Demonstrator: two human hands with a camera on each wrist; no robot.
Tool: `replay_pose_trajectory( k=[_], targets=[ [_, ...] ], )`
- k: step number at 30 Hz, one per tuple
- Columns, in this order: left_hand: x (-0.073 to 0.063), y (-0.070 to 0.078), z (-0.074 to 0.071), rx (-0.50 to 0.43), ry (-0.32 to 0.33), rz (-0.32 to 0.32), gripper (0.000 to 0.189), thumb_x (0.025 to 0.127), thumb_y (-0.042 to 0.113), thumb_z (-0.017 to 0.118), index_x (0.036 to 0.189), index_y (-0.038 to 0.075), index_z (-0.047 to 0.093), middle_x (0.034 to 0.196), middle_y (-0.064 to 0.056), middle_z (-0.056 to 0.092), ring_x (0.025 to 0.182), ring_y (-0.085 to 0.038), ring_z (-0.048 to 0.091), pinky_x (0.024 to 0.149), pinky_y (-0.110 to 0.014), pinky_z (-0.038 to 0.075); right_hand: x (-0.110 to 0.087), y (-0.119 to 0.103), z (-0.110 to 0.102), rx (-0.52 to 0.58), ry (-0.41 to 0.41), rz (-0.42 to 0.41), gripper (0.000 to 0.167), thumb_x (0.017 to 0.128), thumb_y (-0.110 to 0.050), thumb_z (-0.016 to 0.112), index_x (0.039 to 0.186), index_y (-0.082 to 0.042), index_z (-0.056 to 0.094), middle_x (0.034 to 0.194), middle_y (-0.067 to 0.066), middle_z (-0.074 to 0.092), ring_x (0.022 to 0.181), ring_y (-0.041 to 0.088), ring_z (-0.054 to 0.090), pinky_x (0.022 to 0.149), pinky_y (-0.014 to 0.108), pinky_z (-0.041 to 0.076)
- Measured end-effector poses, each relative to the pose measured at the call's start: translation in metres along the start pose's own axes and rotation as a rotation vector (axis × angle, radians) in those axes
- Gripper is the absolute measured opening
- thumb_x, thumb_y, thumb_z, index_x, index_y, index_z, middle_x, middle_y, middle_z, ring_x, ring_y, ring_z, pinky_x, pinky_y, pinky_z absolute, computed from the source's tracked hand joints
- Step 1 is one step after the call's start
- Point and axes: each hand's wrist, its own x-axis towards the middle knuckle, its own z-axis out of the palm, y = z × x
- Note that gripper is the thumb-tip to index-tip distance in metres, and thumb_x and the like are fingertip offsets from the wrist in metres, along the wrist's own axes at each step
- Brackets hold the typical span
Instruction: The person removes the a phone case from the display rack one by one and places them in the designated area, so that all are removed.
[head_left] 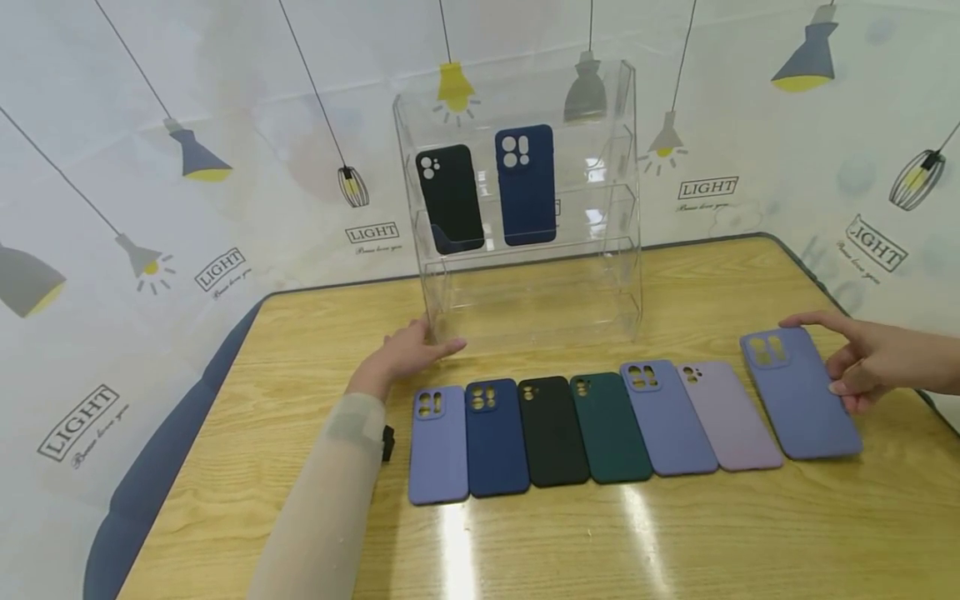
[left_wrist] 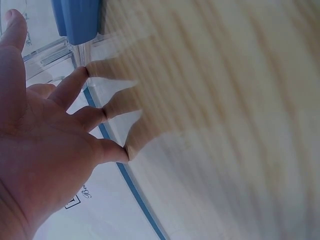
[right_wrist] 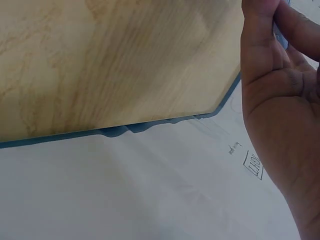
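Note:
With fingers along its edges, my right hand (head_left: pixel 870 358) grips a periwinkle phone case (head_left: pixel 802 400) at the right end of a row of cases. My left hand (head_left: pixel 408 354) is at the lower left corner of a clear acrylic display stand (head_left: pixel 532 325), its fingers spread and relaxed, fingertips at the table in the left wrist view. A black phone case (head_left: pixel 453 200) and a navy phone case (head_left: pixel 527 187) stand upright on the rack's upper part. In the right wrist view, the right hand (right_wrist: pixel 280 100) mostly hides what it holds.
In front of the stand lie several flat cases side by side: a lavender case (head_left: pixel 438 450), navy case (head_left: pixel 498 442), black case (head_left: pixel 555 433), green case (head_left: pixel 611 429), another periwinkle case (head_left: pixel 671 425) and pale lilac case (head_left: pixel 731 417). Lamp-printed cloth (head_left: pixel 247 200) hangs behind the wooden table (head_left: pixel 262 467).

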Motion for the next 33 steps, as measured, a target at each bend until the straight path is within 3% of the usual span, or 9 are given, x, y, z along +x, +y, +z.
replay_pose_trajectory(
  k=[4,11,16,20,23,33],
  targets=[
    [-0.001,-0.001,0.000,-0.010,0.000,-0.008,0.114,0.094,0.081,0.056,0.173,0.014,0.009,0.174,-0.024,0.028,0.166,-0.046,0.011,0.132,-0.069,-0.007,0.001,0.006,0.003,0.005,-0.020,-0.018,0.107,0.095,0.009,0.055,0.140,-0.077,0.009,0.082,0.002,0.050,0.072,0.027,0.073,0.066,0.039,0.064],
    [0.001,-0.003,0.000,-0.003,0.002,-0.015,0.116,0.093,0.083,0.056,0.173,0.013,0.009,0.174,-0.025,0.029,0.165,-0.049,0.011,0.132,-0.069,-0.007,0.005,0.010,0.011,0.025,-0.026,0.000,0.106,0.093,0.009,0.059,0.133,-0.080,0.017,0.079,0.006,0.061,0.063,0.012,0.063,0.063,0.030,0.061],
    [0.002,-0.004,0.000,-0.013,0.004,-0.007,0.116,0.092,0.083,0.057,0.173,0.014,0.010,0.173,-0.024,0.031,0.165,-0.049,0.012,0.132,-0.069,-0.007,0.007,0.010,0.018,0.033,-0.002,0.057,0.109,0.093,0.007,0.061,0.145,-0.074,0.011,0.079,0.002,0.058,0.062,0.011,0.058,0.063,0.029,0.060],
    [0.001,-0.001,0.000,-0.013,0.001,-0.008,0.116,0.092,0.082,0.057,0.173,0.014,0.010,0.174,-0.025,0.029,0.165,-0.050,0.012,0.132,-0.069,-0.007,0.008,0.009,0.022,0.031,0.034,0.096,0.114,0.096,0.004,0.064,0.170,-0.044,-0.008,0.079,0.004,0.061,0.065,0.015,0.063,0.063,0.032,0.062],
    [0.000,0.000,-0.001,-0.007,0.000,-0.013,0.116,0.092,0.083,0.057,0.173,0.013,0.010,0.175,-0.025,0.025,0.165,-0.049,0.011,0.132,-0.068,-0.007,0.009,0.006,0.024,0.010,0.058,0.108,0.110,0.097,0.002,0.066,0.170,-0.016,-0.014,0.080,0.010,0.066,0.068,0.020,0.068,0.064,0.035,0.064],
    [0.000,0.000,-0.001,-0.003,0.004,-0.002,0.113,0.095,0.079,0.057,0.173,0.012,0.012,0.173,-0.026,0.030,0.166,-0.046,0.012,0.132,-0.070,-0.006,0.010,0.002,0.025,-0.050,0.089,0.150,0.102,0.098,0.001,0.066,0.169,-0.001,-0.007,0.084,0.016,0.075,0.071,0.027,0.076,0.065,0.041,0.066]
  ],
)
